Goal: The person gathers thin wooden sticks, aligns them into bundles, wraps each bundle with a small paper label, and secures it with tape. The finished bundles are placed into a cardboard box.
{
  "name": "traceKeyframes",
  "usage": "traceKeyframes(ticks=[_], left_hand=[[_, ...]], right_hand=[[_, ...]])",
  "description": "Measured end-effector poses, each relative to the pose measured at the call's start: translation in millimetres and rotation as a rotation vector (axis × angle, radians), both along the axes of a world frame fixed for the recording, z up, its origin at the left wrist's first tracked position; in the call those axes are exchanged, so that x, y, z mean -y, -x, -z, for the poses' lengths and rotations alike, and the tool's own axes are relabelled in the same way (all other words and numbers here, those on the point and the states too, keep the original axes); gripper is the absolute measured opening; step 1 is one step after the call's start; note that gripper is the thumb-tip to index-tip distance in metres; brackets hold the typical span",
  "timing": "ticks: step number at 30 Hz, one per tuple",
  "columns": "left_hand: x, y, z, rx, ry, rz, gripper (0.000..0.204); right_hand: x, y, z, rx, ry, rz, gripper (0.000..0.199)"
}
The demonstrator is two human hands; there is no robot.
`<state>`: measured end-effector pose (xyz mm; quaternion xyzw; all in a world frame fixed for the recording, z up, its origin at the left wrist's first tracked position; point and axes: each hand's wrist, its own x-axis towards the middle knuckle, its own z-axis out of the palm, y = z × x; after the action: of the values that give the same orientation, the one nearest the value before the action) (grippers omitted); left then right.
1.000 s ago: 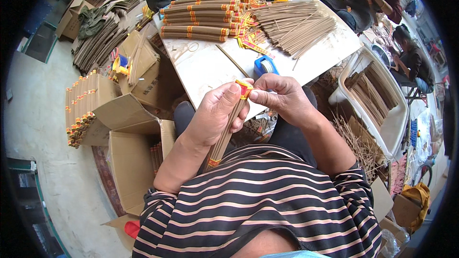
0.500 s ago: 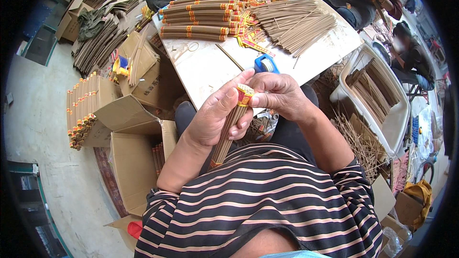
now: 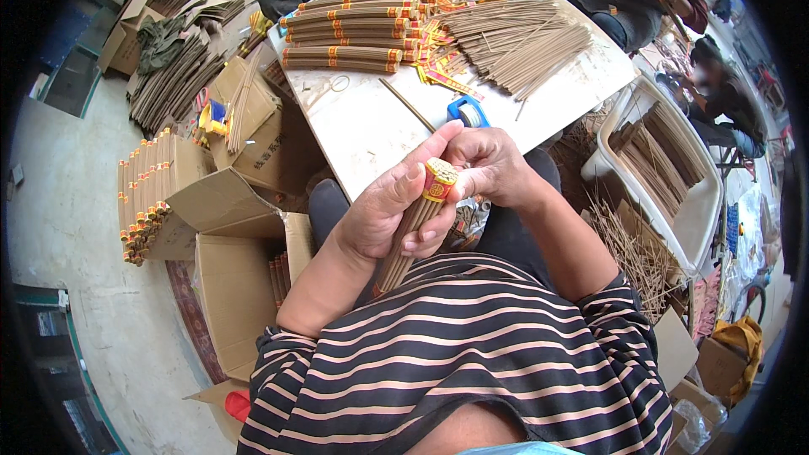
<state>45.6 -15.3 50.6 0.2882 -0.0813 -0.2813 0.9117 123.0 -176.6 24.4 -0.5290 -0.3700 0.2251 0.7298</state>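
Observation:
A bundle of thin brown incense sticks (image 3: 403, 244) slants up from my lap, its top end facing me. Around that end runs a red and yellow paper band (image 3: 436, 190). My left hand (image 3: 377, 212) is closed round the bundle just below the band, fingers curled underneath. Thumb and forefinger of my right hand (image 3: 499, 170) pinch at the band's right edge; the exact contact is partly hidden by the fingers. Just beyond my hands, a blue tape dispenser (image 3: 468, 111) sits at the near corner of the white table (image 3: 358, 131).
Banded bundles (image 3: 341, 57) are stacked on the table beside loose sticks (image 3: 522, 46) and paper labels (image 3: 447, 76). An open cardboard box (image 3: 232, 286) stands at my left, a white tub of sticks (image 3: 600, 164) at my right. Co-workers sit across the table and at far right.
Both hands have shifted slightly right, and the bundle's top end has turned more toward me, showing more of the band. At the far table edge, a co-worker's hand has come in by some sticks.

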Motion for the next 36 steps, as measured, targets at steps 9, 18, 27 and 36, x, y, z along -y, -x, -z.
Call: traceKeyframes(ticks=[9, 18, 27, 36], left_hand=[[-3.5, -3.6, 0.7, 0.056, 0.026, 0.032, 0.067], [-14.1, -2.5, -1.4, 0.176, -0.004, 0.055, 0.068], [-61.0, -32.7, -74.1, 0.743, -0.450, -0.690, 0.049], [-88.3, -79.5, -3.4, 0.794, -0.694, -1.077, 0.025]], right_hand=[[-36.0, 17.6, 32.4, -0.602, -0.525, -0.262, 0.024], [-42.7, 25.9, 17.7, -0.789, -0.407, -0.318, 0.039], [-32.0, -0.3, 23.9, -0.586, -0.153, 0.151, 0.025], [-14.7, 1.1, 47.2, -0.627, -0.033, 0.284, 0.030]])
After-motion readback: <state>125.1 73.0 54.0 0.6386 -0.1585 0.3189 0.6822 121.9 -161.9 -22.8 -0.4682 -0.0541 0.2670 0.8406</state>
